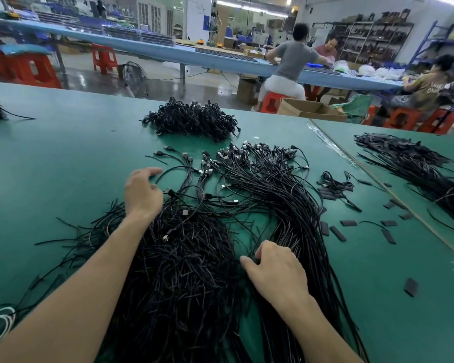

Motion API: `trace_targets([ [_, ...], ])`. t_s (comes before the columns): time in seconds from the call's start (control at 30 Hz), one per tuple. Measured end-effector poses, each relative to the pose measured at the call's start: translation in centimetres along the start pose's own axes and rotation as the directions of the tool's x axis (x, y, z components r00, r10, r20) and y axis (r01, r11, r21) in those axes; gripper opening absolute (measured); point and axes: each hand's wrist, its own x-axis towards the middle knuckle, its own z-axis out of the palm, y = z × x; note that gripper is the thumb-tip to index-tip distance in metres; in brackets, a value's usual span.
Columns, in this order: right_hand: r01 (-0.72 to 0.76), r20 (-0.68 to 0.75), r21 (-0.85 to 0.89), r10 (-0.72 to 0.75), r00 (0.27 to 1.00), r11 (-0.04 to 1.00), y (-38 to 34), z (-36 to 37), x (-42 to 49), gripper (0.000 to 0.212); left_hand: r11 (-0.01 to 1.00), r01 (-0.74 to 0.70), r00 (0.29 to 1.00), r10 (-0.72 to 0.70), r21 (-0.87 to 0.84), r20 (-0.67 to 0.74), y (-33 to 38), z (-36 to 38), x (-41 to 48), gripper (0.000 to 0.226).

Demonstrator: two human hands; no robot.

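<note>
Cables (273, 195): thin, black, plug-tipped, in a loose fan.

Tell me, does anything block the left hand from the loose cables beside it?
Nothing visible does: the left hand is right beside the loose cables on the green table, with no other object between them.

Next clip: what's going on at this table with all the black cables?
A person is sorting black cables on a green table. The left hand reaches over the loose pile, fingers curled by one cable; a grip is not clear. The right hand curls its fingers into the straight bundle. A coiled heap lies farther back.
</note>
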Motion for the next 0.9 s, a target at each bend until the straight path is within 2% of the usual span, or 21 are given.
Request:
trace_targets([
  [0.1,-0.008,0.017,-0.076,0.009,1.000,0.997,-1.0,0.3,0.5,0.050,0.992,-0.122,0.992,0.122,-0.028,0.017,1.7,0.5,-1.7,0.039],
  [0.17,-0.037,0.049,-0.090,0.041,0.998,0.995,-1.4,0.5,1.0,0.046,0.979,-0.191,0.980,0.195,-0.072,0.045,2.8,0.9,-3.0,0.033],
  [0.3,-0.128,0.114,0.070,0.119,0.986,0.989,-1.2,0.5,1.9,0.030,0.953,-0.269,0.925,0.295,-0.137,0.240,4.1,1.8,-5.5,0.034],
  [0.4,-0.154,0.117,0.273,0.126,0.985,0.950,-0.6,-0.4,2.1,0.032,0.916,-0.368,0.800,0.399,-0.160,0.448,4.8,2.2,-7.3,0.049],
  [0.5,-0.051,0.117,0.562,-0.019,0.993,0.825,-1.3,-2.6,1.3,0.035,0.853,-0.508,0.639,0.468,-0.123,0.611,5.6,3.2,-8.5,0.068],
  [0.57,0.040,0.136,0.718,-0.196,0.971,0.695,-2.6,-4.2,0.3,0.034,0.798,-0.593,0.578,0.513,-0.104,0.634,6.2,3.8,-9.0,0.059],
  [0.63,0.110,0.158,0.779,-0.363,0.918,0.618,-3.6,-5.5,-0.9,0.030,0.725,-0.682,0.523,0.579,-0.100,0.626,6.3,4.1,-8.9,0.041],
  [0.67,0.117,0.175,0.803,-0.419,0.891,0.584,-3.8,-6.1,-1.4,0.025,0.727,-0.681,0.543,0.582,-0.089,0.605,6.2,4.1,-8.6,0.031],
  [0.7,0.110,0.192,0.823,-0.454,0.870,0.557,-3.6,-6.6,-1.7,0.022,0.778,-0.623,0.611,0.552,-0.086,0.568,6.0,3.9,-8.4,0.019],
  [0.73,0.108,0.205,0.817,-0.460,0.864,0.567,-3.2,-7.0,-1.9,0.020,0.846,-0.521,0.706,0.501,-0.113,0.500,5.8,3.7,-8.0,0.019],
  [0.77,0.128,0.204,0.774,-0.436,0.877,0.620,-2.5,-7.4,-1.8,0.020,0.900,-0.390,0.801,0.435,-0.192,0.411,5.6,3.5,-7.6,0.032],
  [0.8,0.160,0.187,0.688,-0.386,0.903,0.708,-1.7,-7.6,-1.5,0.021,0.912,-0.295,0.878,0.376,-0.283,0.296,5.4,3.1,-7.2,0.045],
  [0.83,0.182,0.148,0.583,-0.323,0.935,0.792,-0.8,-7.7,-1.1,0.023,0.907,-0.281,0.923,0.345,-0.315,0.170,5.4,2.7,-6.9,0.054],
  [0.87,0.190,0.088,0.483,-0.263,0.961,0.855,0.1,-7.6,-0.5,0.024,0.895,-0.322,0.932,0.356,-0.309,0.059,5.4,2.3,-6.7,0.060],
  [0.9,0.188,0.025,0.409,-0.217,0.976,0.893,0.8,-7.4,0.2,0.024,0.867,-0.403,0.910,0.413,-0.293,-0.029,5.5,1.7,-6.8,0.056],
])
